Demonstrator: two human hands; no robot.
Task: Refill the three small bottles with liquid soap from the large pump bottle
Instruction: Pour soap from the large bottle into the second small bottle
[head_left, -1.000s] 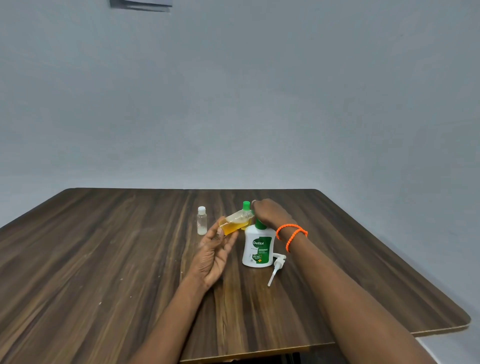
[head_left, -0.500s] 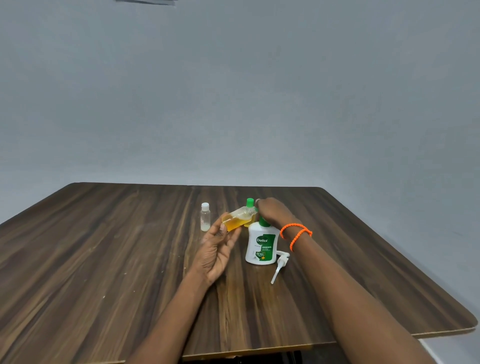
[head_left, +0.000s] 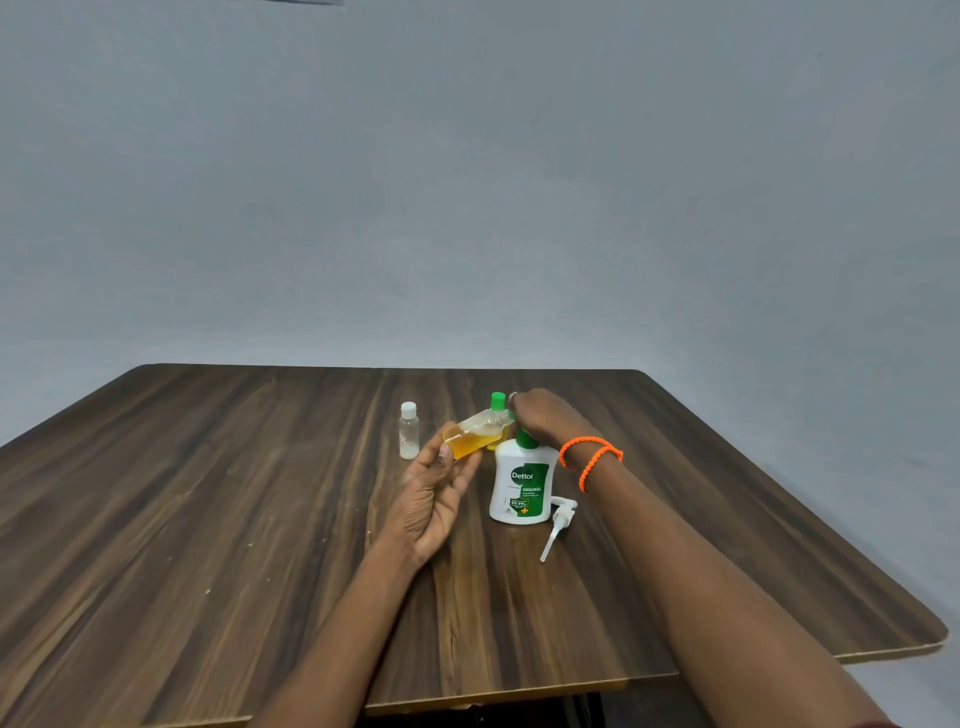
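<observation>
My left hand (head_left: 434, 499) holds a small clear bottle (head_left: 475, 434), partly filled with yellow soap and tilted so its neck points right. My right hand (head_left: 545, 418) is curled round that bottle's neck end, just above the green collar of the large white Dettol bottle (head_left: 522, 483), which stands upright. Its white pump (head_left: 557, 522) lies on the table to its right. Behind the tilted bottle stands a second small bottle with a green cap (head_left: 497, 400), mostly hidden. A third small clear bottle with a white cap (head_left: 409, 431) stands to the left.
Everything sits on a dark wooden table (head_left: 208, 493) against a plain grey wall. An orange bracelet (head_left: 589, 457) circles my right wrist. The table's right edge and rounded corner lie at the lower right.
Both hands keep nearly the same pose on the tilted bottle. The view has shifted slightly, so everything sits a little further right.
</observation>
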